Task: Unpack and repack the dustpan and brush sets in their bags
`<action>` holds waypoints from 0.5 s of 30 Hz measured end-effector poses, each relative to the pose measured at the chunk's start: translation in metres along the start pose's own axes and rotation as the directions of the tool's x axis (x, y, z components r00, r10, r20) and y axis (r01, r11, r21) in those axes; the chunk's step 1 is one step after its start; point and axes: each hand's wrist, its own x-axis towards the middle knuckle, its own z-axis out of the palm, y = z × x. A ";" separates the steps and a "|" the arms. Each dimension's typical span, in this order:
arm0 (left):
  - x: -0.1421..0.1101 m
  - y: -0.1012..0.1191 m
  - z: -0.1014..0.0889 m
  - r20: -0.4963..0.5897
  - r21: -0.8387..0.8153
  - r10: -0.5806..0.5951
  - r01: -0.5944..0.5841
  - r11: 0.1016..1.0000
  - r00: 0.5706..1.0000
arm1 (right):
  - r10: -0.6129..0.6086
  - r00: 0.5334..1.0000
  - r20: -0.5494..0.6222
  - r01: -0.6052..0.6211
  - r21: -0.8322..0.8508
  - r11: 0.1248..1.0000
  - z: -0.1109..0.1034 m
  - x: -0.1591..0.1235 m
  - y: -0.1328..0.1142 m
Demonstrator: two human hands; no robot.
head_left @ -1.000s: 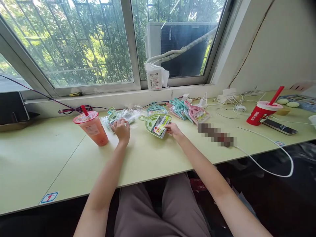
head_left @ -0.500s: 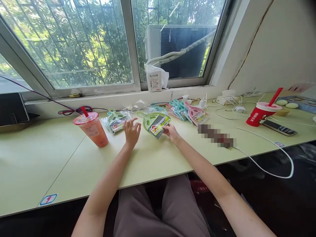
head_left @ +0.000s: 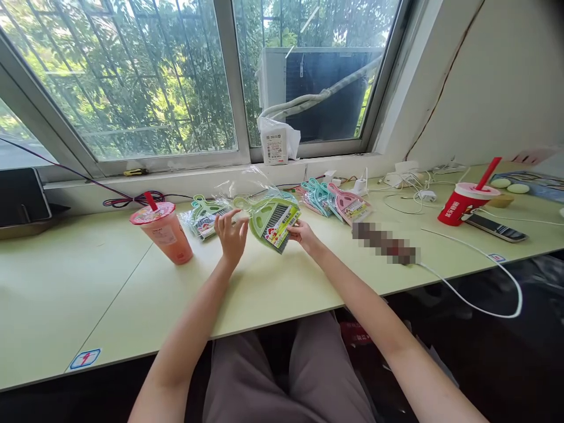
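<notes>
On a pale green table (head_left: 88,282) below a window, a dark device (head_left: 20,197) sits at far left, beside an orange iced drink (head_left: 165,235) with a red straw. Next along, a packaged green dustpan (head_left: 206,218) lies flat on the tabletop, a clear plastic bag (head_left: 242,183) rising behind it. A person's left hand (head_left: 231,236) hovers open, fingers apart, just beside the handle of a green mini dustpan (head_left: 274,224), which is tilted with its printed card label showing. The right hand (head_left: 304,235) pinches that dustpan's lower right edge between fingers and thumb. Farther right lie teal dustpans (head_left: 318,197) and a pink dustpan (head_left: 351,204), then a pixelated patch (head_left: 384,243), a red cup (head_left: 463,203) and a smartphone (head_left: 495,228).
</notes>
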 end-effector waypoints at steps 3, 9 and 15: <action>0.000 -0.001 -0.001 -0.018 0.004 0.023 -0.023 1.000 1.000 | -0.034 0.999 -0.025 0.034 -0.018 0.999 0.003 -0.002 0.001; 0.001 -0.001 -0.002 -0.058 0.042 0.016 -0.014 0.999 0.998 | -0.077 0.973 -0.217 0.103 0.110 0.989 -0.002 -0.001 -0.002; 0.003 -0.003 -0.002 -0.077 0.008 -0.022 0.023 1.000 0.997 | -0.067 0.986 -0.155 0.088 0.136 0.987 -0.006 0.002 -0.005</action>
